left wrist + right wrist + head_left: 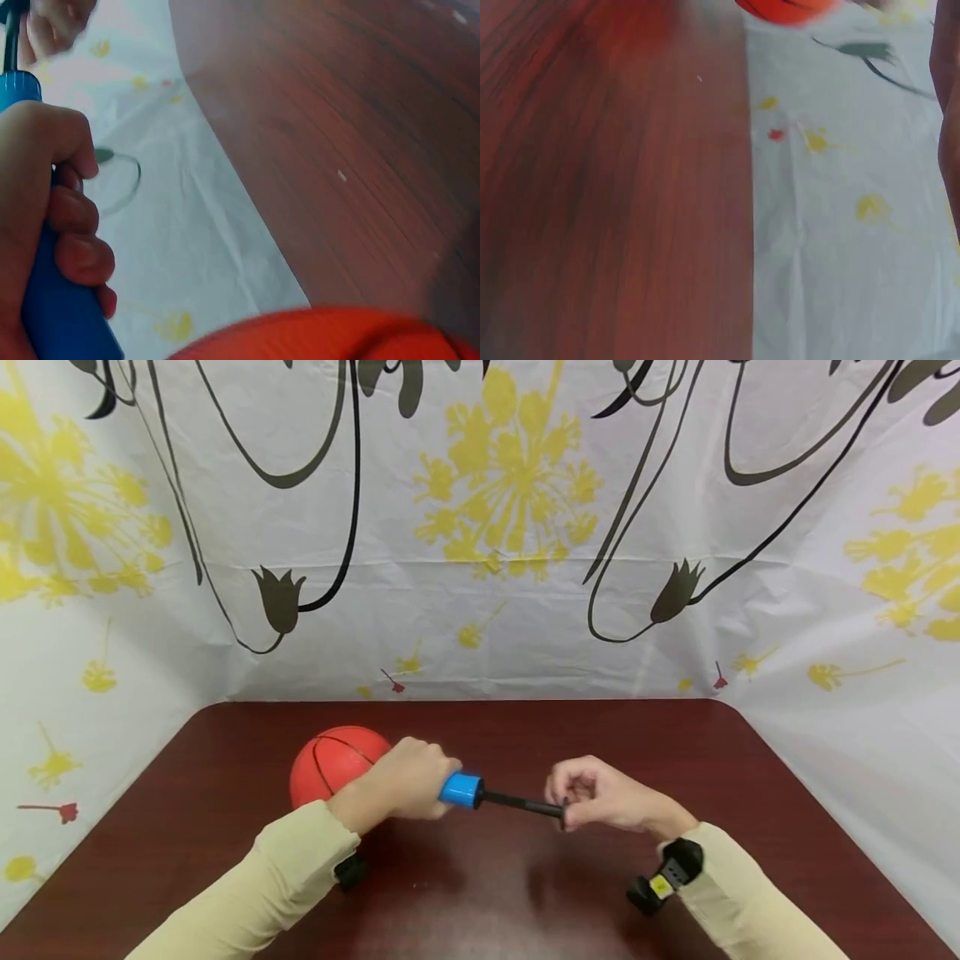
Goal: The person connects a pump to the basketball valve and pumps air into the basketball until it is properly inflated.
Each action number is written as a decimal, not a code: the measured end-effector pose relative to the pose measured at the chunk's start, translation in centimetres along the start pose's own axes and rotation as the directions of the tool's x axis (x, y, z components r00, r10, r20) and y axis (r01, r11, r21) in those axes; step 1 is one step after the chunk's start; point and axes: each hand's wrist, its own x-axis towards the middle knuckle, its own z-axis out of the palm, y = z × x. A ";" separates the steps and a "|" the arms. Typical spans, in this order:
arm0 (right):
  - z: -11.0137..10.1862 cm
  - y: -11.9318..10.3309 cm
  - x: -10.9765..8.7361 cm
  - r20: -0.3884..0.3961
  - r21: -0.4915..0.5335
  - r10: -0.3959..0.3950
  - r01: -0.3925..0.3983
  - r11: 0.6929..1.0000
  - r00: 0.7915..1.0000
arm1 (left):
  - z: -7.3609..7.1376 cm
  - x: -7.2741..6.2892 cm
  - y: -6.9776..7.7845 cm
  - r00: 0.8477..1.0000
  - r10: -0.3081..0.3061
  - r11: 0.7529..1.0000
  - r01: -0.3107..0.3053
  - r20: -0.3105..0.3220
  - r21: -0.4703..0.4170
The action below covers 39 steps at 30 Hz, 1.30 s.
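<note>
My left hand (pixel 411 778) grips the blue barrel of a hand pump (pixel 461 790), its fingers curled round it, as the left wrist view also shows. A black rod extends from the barrel toward the right. At the rod's far end my right hand (pixel 603 795) pinches the small black handle between thumb and fingers. The pump is held above the table, nearly level, tilted slightly down to the right. An orange-red basketball (pixel 337 763) with black lines sits at the left, partly hidden behind my left hand and forearm. Whether the pump connects to the ball is hidden.
The dark red-brown table (pixel 652 735) has rounded back corners. White cloth (pixel 517 635) with yellow and grey flower prints hangs behind it and along both sides. A black wrist device (pixel 678 864) is strapped at my right cuff.
</note>
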 end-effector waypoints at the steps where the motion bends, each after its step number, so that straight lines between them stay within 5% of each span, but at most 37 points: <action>1: 0.2 0.3 0.6 -0.027 -0.034 -0.001 0.000 0.999 1.000 | -0.1 0.3 0.2 1.000 -0.003 1.000 0.003 0.001 0.000; 7: 1.3 1.1 3.0 -0.120 -0.026 0.045 -0.049 0.998 0.992 | -0.5 1.3 0.8 1.000 -0.015 0.999 0.015 0.005 -0.029; 11: 1.2 0.3 2.4 -0.073 -0.023 0.074 -0.076 0.997 0.995 | -0.4 1.0 0.4 1.000 0.009 1.000 -0.008 0.029 -0.026; 20: -0.5 -1.8 -1.0 0.067 0.129 -0.068 0.059 0.990 0.995 | -0.4 -0.1 -1.0 0.999 -0.020 0.999 0.019 -0.026 -0.044; 25: 0.0 0.0 0.7 -0.009 0.065 -0.078 0.079 0.995 0.997 | -0.3 0.7 0.1 0.999 -0.018 0.999 0.017 -0.027 -0.043; 31: 1.3 1.3 2.4 -0.119 0.031 0.031 -0.028 0.999 0.992 | -0.1 1.4 1.3 1.000 -0.003 0.999 0.002 -0.024 -0.041; 35: 1.3 0.5 1.7 -0.082 0.046 0.024 -0.020 0.999 0.996 | -0.3 1.2 1.2 0.999 0.029 0.999 -0.030 -0.026 -0.041; 39: 0.7 -0.9 0.5 0.010 0.116 -0.082 0.080 0.990 0.997 | -0.6 0.5 0.3 0.999 0.008 0.999 -0.010 -0.049 -0.038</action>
